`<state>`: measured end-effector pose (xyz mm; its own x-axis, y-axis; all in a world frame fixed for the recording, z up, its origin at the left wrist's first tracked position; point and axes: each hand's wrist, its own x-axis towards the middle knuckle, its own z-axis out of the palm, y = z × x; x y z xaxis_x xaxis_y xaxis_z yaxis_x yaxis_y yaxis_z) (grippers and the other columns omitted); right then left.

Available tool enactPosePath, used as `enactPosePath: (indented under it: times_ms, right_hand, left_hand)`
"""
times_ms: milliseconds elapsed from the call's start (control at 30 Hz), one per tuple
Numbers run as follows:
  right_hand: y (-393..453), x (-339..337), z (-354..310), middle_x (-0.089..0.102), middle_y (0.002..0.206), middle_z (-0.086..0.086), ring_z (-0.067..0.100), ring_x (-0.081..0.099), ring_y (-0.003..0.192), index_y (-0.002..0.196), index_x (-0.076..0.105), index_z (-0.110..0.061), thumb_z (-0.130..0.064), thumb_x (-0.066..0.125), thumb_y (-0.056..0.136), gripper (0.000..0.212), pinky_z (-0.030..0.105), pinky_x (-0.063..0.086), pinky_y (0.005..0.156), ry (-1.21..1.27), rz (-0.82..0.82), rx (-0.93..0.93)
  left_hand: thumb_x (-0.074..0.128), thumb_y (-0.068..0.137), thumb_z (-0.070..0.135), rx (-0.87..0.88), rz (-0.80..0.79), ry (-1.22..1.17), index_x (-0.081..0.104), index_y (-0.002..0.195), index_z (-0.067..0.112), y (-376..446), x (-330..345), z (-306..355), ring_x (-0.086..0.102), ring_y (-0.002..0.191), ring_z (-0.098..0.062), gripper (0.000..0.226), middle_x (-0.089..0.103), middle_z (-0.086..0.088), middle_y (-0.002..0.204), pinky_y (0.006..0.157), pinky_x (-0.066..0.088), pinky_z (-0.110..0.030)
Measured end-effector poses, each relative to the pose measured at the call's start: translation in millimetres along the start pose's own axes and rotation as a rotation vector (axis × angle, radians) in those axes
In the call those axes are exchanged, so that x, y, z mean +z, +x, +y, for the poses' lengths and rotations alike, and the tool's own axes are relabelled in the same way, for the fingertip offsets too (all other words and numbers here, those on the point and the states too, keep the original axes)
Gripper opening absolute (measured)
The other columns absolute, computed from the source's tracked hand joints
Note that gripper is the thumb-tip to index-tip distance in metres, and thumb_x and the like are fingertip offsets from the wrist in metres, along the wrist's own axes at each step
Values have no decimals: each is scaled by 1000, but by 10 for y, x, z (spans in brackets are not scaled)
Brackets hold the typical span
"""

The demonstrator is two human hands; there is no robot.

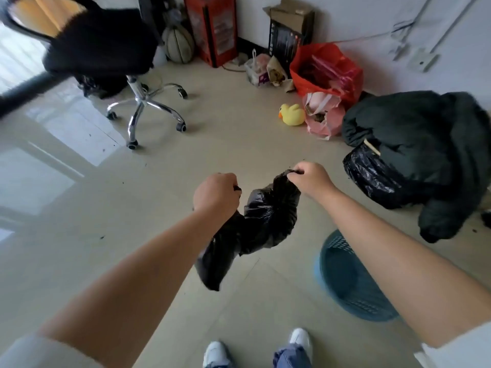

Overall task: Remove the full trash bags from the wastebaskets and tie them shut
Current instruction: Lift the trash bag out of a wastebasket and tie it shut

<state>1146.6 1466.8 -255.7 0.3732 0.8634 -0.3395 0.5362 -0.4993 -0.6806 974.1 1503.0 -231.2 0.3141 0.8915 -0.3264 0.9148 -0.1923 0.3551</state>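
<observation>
A black trash bag [265, 221] hangs in the air in front of me, bunched and gathered at its neck. My left hand [216, 193] grips one end of the bag's top. My right hand [309, 179] pinches the other end, a little higher and to the right. A blue plastic wastebasket [350, 282] stands on the floor below my right forearm, with no bag in it that I can see. Another black trash bag [372, 173] lies on the floor to the right, partly under a dark coat.
An office chair [143, 102] stands at the back left. A red bag [329, 73], a pink bag [322, 118] and a yellow toy duck [292, 114] lie by the far wall. The dark coat [430, 144] is heaped at the right. My shoes [218, 354] show at the bottom.
</observation>
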Motion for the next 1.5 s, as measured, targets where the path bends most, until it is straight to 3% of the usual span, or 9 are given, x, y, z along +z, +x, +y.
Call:
enactPosePath:
  times_ms: [233, 333, 467, 567, 767, 867, 1233, 1400, 1500]
  right_hand:
    - [-1787, -930, -1036, 47, 80, 14, 26, 44, 79, 82, 58, 12, -10, 56, 81, 22, 30, 30, 60, -237, 117, -219]
    - [-2739, -1109, -1034, 46, 84, 11, 24, 44, 83, 81, 62, 3, -12, 60, 78, 16, 29, 33, 71, -454, 232, -197]
    - [-3880, -987, -726, 59, 76, 25, 38, 60, 73, 72, 60, 10, -1, 67, 69, 13, 37, 45, 57, -648, 440, -122]
    - [-4668, -809, -391, 63, 76, 25, 39, 63, 70, 74, 62, 9, 1, 70, 65, 15, 36, 48, 53, -689, 449, 39]
    - [-6264, -578, 586, 54, 98, 14, 32, 52, 108, 110, 54, 0, -4, 40, 90, 25, 36, 43, 77, -608, 361, 464]
    - [-7044, -506, 1101, 54, 116, 14, 30, 50, 110, 110, 55, -3, -6, 42, 90, 23, 35, 44, 82, -601, 402, 609]
    - [-10926, -362, 3135, 54, 116, 12, 28, 51, 109, 110, 55, -4, -9, 39, 92, 25, 33, 44, 82, -332, 708, 1167]
    - [-12460, -255, 3997, 55, 111, 11, 26, 52, 105, 106, 56, -3, -11, 40, 92, 23, 31, 44, 77, -238, 787, 1392]
    - [-13298, -262, 4593, 57, 92, 11, 28, 56, 90, 89, 59, 0, -2, 50, 84, 11, 31, 38, 62, -243, 870, 1461]
  left_hand:
    - [47, 96, 22, 344, 119, 229, 59, 115, 9, -1307, -1165, 409, 46, 117, -26, 26, 56, -9, 118, 90, 45, -37]
    - [46, 96, 21, 575, 112, 454, 55, 119, 11, -1931, -1305, 541, 42, 121, -24, 26, 50, -8, 124, 92, 43, -34]
    - [45, 97, 18, 795, 45, 666, 52, 124, 11, -2794, -1162, 747, 39, 126, -25, 29, 46, -8, 129, 97, 40, -33]
    - [47, 95, 15, 927, -57, 809, 51, 126, 12, -3378, -798, 947, 42, 126, -25, 32, 49, -8, 130, 99, 40, -34]
    - [46, 93, 5, 1158, -198, 985, 51, 131, 8, -4896, 202, 1546, 43, 129, -28, 38, 49, -11, 135, 101, 42, -38]
    - [48, 90, 5, 1245, -234, 1047, 51, 129, 8, -5640, 714, 1808, 43, 127, -26, 39, 48, -10, 133, 100, 42, -36]
    - [48, 90, 6, 1724, -279, 1001, 50, 127, 9, -9411, 2711, 2809, 44, 123, -25, 37, 49, -8, 128, 100, 39, -33]
    - [44, 92, 6, 1949, -302, 1025, 49, 127, 9, -10947, 3599, 3203, 43, 123, -26, 35, 48, -9, 129, 100, 39, -33]
    - [42, 92, 6, 2075, -314, 1045, 49, 125, 8, -11851, 4169, 3457, 42, 123, -26, 34, 47, -10, 129, 99, 39, -33]
